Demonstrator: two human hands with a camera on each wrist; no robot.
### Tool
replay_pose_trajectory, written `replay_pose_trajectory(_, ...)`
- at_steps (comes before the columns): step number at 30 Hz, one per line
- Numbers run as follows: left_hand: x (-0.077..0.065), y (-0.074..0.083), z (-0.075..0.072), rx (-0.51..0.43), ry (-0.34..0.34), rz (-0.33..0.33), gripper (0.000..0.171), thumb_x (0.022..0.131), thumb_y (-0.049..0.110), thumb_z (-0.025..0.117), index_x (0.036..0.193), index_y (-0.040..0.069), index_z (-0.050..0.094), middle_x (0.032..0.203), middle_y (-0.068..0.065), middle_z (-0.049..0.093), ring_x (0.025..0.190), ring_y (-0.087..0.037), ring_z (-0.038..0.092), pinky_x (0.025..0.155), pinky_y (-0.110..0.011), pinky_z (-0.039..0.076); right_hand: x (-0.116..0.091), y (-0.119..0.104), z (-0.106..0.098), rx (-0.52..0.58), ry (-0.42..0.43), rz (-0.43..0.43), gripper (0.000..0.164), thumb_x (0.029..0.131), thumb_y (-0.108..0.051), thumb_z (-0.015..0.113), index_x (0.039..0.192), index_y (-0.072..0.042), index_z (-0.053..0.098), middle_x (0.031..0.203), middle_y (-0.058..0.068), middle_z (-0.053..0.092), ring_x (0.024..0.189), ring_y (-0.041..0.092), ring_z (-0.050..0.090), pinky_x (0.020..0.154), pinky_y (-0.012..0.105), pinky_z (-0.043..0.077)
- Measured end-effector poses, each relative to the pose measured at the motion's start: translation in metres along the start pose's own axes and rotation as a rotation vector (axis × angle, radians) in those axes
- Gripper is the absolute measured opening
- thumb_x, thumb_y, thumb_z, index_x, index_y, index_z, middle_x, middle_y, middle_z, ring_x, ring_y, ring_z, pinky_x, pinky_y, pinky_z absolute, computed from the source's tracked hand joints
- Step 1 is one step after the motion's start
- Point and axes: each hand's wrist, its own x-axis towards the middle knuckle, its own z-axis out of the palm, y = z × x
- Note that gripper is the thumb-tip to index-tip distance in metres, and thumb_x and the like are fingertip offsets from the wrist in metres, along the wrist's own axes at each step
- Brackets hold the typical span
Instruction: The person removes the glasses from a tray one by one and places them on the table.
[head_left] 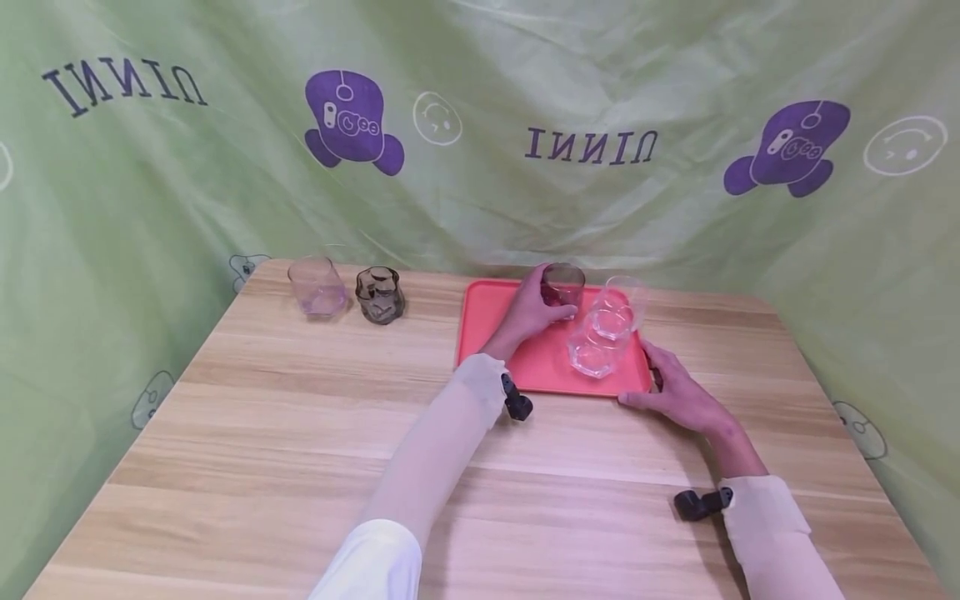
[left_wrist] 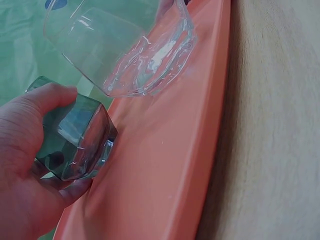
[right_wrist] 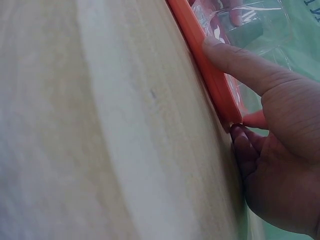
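My left hand (head_left: 529, 313) grips a dark tinted glass (head_left: 565, 285) over the back of the red tray (head_left: 480, 323). In the left wrist view, thumb and fingers go round the glass (left_wrist: 75, 132), which stands tilted close over the tray. Two clear glasses stand on the tray's right half, the front glass (head_left: 592, 358) overlapping the back glass (head_left: 628, 298) in the head view. At the tray's front right corner, my right hand (head_left: 681, 392) holds the rim, thumb along the front edge and fingers curled at the side, partly hidden.
On the wooden table (head_left: 300, 433), a faintly purple clear glass (head_left: 318, 292) and a dark wavy glass (head_left: 380, 297) stand at the back left. A green printed curtain (head_left: 480, 183) hangs close behind the table and along its sides.
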Motion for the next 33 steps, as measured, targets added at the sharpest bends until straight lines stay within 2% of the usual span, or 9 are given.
replay_pose_trajectory(3, 0.001, 0.001, 0.002, 0.002, 0.004, -0.001, 0.084, 0.082, 0.016, 0.089, 0.151, 0.008, 0.042, 0.139, -0.013, 0.052, 0.118, -0.024, 0.056, 0.094, -0.028, 0.053, -0.002, 0.0, -0.002, -0.001, 0.003, 0.005, 0.113, 0.088, -0.035, 0.083, 0.166, -0.012, 0.005, 0.16, 0.029, 0.018, 0.144, 0.05, 0.02, 0.112, 0.071, 0.024)
replay_pose_trajectory(10, -0.001, 0.003, 0.003, 0.02, 0.067, 0.004, 0.083, 0.08, 0.019, 0.091, 0.149, 0.008, 0.046, 0.139, -0.015, 0.055, 0.12, -0.025, 0.055, 0.1, -0.034, 0.049, -0.003, -0.001, -0.002, -0.003, 0.005, 0.008, 0.113, 0.088, -0.036, 0.083, 0.166, -0.01, 0.006, 0.16, 0.029, 0.017, 0.144, 0.05, 0.019, 0.113, 0.071, 0.023)
replay_pose_trajectory(16, -0.002, 0.006, -0.002, -0.001, 0.091, -0.003, 0.084, 0.079, 0.02, 0.092, 0.149, 0.009, 0.046, 0.136, -0.012, 0.056, 0.12, -0.027, 0.056, 0.099, -0.037, 0.05, -0.003, -0.003, -0.001, -0.007, 0.01, 0.011, 0.113, 0.088, -0.037, 0.083, 0.166, -0.009, 0.006, 0.16, 0.03, 0.017, 0.144, 0.05, 0.02, 0.113, 0.071, 0.023)
replay_pose_trajectory(21, -0.004, 0.009, -0.015, -0.02, 0.072, -0.011, 0.085, 0.079, 0.02, 0.092, 0.149, 0.01, 0.045, 0.135, -0.014, 0.057, 0.117, -0.024, 0.058, 0.095, -0.034, 0.052, -0.003, -0.004, 0.0, -0.011, 0.011, 0.011, 0.113, 0.088, -0.038, 0.083, 0.166, -0.008, 0.006, 0.16, 0.03, 0.017, 0.143, 0.051, 0.021, 0.113, 0.071, 0.024)
replay_pose_trajectory(27, -0.01, 0.013, -0.037, -0.066, 0.064, -0.015, 0.086, 0.078, 0.015, 0.093, 0.149, 0.01, 0.044, 0.122, -0.012, 0.061, 0.106, -0.022, 0.062, 0.086, -0.032, 0.056, -0.002, -0.003, -0.001, -0.018, 0.017, 0.005, 0.113, 0.087, -0.038, 0.083, 0.166, -0.008, 0.007, 0.159, 0.03, 0.019, 0.143, 0.05, 0.022, 0.112, 0.071, 0.026)
replay_pose_trajectory(33, -0.018, 0.014, -0.06, -0.058, 0.098, -0.014, 0.086, 0.077, 0.017, 0.093, 0.148, 0.011, 0.045, 0.132, -0.018, 0.059, 0.108, -0.024, 0.062, 0.09, -0.035, 0.055, -0.003, -0.003, -0.001, -0.019, 0.015, 0.002, 0.114, 0.087, -0.038, 0.083, 0.166, -0.009, 0.007, 0.159, 0.03, 0.019, 0.143, 0.05, 0.022, 0.112, 0.071, 0.026)
